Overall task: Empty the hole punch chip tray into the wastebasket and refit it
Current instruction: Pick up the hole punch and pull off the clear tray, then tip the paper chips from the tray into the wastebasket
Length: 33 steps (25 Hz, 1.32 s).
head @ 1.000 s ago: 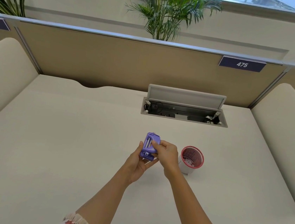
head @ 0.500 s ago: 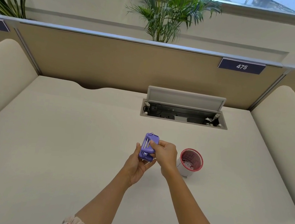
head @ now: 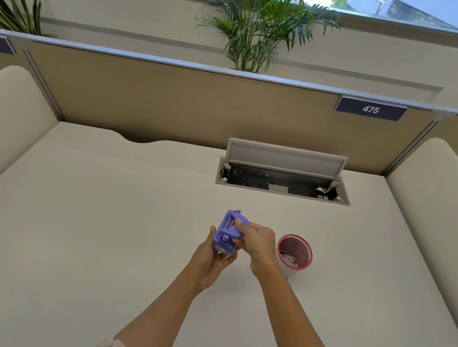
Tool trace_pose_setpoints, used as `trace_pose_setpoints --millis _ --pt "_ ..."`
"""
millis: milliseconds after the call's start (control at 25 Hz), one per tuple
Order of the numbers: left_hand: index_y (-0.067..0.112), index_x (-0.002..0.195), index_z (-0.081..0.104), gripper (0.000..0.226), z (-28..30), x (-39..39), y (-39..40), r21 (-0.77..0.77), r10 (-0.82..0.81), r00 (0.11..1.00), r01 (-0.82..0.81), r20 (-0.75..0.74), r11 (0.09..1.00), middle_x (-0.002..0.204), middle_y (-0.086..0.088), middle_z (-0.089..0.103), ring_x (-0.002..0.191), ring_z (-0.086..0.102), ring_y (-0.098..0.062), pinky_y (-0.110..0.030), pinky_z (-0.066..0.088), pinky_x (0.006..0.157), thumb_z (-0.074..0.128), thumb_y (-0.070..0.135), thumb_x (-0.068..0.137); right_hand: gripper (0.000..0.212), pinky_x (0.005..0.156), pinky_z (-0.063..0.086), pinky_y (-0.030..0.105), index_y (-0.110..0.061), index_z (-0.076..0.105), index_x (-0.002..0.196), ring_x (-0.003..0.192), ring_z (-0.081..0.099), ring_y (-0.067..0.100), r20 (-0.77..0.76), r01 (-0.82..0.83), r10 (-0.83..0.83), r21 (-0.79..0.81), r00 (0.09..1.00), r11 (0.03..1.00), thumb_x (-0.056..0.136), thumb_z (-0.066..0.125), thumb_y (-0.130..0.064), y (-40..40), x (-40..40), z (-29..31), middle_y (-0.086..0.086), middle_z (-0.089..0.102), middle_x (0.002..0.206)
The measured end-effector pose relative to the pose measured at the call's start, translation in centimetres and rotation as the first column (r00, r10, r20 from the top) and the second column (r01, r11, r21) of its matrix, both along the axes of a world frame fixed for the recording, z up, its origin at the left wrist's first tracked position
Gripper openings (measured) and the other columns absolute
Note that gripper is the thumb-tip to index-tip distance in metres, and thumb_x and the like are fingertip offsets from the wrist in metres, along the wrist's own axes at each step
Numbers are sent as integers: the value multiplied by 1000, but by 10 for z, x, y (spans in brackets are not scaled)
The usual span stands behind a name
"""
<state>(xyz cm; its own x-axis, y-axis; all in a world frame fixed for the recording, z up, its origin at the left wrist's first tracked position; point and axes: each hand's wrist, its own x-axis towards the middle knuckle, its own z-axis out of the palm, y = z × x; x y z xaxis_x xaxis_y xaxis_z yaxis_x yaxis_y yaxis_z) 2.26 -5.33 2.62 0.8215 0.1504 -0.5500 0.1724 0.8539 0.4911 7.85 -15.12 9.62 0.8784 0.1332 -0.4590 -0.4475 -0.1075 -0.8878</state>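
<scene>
A small purple hole punch (head: 230, 228) is held above the desk, tilted with its underside toward me. My left hand (head: 212, 260) cups its lower end from below, where a pale translucent chip tray (head: 224, 250) shows against the palm. My right hand (head: 256, 245) grips the punch's right side with the thumb on top. Just right of my right hand stands a small red mesh wastebasket (head: 295, 256) with white paper chips lying inside it.
The white desk (head: 101, 230) has an open cable box with a raised lid (head: 284, 171) at the back. Tan partition panels and padded side walls (head: 442, 197) enclose the desk. Palm plants stand behind the partition.
Both hands and the punch have stayed left of the wastebasket. The punch has tipped slightly, and the pale tray at its lower end now shows more in my left palm.
</scene>
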Motion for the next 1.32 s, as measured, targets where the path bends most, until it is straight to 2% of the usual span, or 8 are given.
trace_pose_setpoints --millis 320,440,560,760,880,1120,1240,1320 --pt "7 118 62 45 6 3 -2 -14 -18 1000 18 -23 1000 99 -14 79 83 77 -28 -34 63 64 39 42 104 21 57 58 24 0 66 105 73 60 17 -418 133 75 446 905 885 99 54 -16 -32 15 13 10 67 88" --pt "6 114 62 42 9 4 -5 -25 -7 999 6 -38 1000 96 -15 79 82 77 -31 -36 63 61 41 41 103 19 53 56 26 2 63 100 74 61 21 -520 224 131 563 844 795 99 49 -11 -49 18 11 15 65 89" --pt "6 114 60 39 10 4 -5 -19 16 998 -17 -58 1000 105 -19 74 84 76 -34 -37 63 61 44 40 103 20 44 51 27 -2 60 88 50 61 22 -555 278 139 600 820 751 97 45 -10 -60 16 4 14 65 70" --pt "6 124 55 41 1 -1 2 37 96 990 -93 -99 995 111 -18 69 92 72 -34 -35 63 60 43 40 104 38 51 41 26 -6 65 93 53 51 21 -565 261 76 492 822 831 83 72 -42 -62 6 -18 9 58 68" --pt "6 127 54 42 -4 -6 8 48 149 982 -144 -120 988 109 -18 69 92 70 -34 -35 63 59 42 39 104 33 48 39 27 -8 62 96 59 41 19 -520 163 64 379 852 911 75 81 -26 -51 -5 -33 8 48 73" --pt "6 125 55 43 -9 -16 14 47 177 973 -172 -145 984 107 -17 70 89 71 -32 -34 63 58 42 41 104 35 62 45 31 2 49 131 75 54 23 -479 36 27 122 878 992 98 53 -5 -29 -13 -80 11 58 93" --pt "5 124 55 43 -10 -19 14 41 174 973 -170 -150 985 106 -17 70 89 72 -33 -34 63 58 42 41 104 41 64 50 34 11 48 134 86 57 31 -391 -2 -6 -22 920 1000 97 57 -5 -23 -10 -102 19 59 109" --pt "5 124 55 42 -11 -22 13 41 171 973 -167 -157 985 107 -18 70 90 71 -34 -34 63 58 42 40 104 42 78 54 43 8 54 128 91 58 34 -328 18 -67 -148 942 989 94 64 -16 -20 -9 -108 24 62 117"
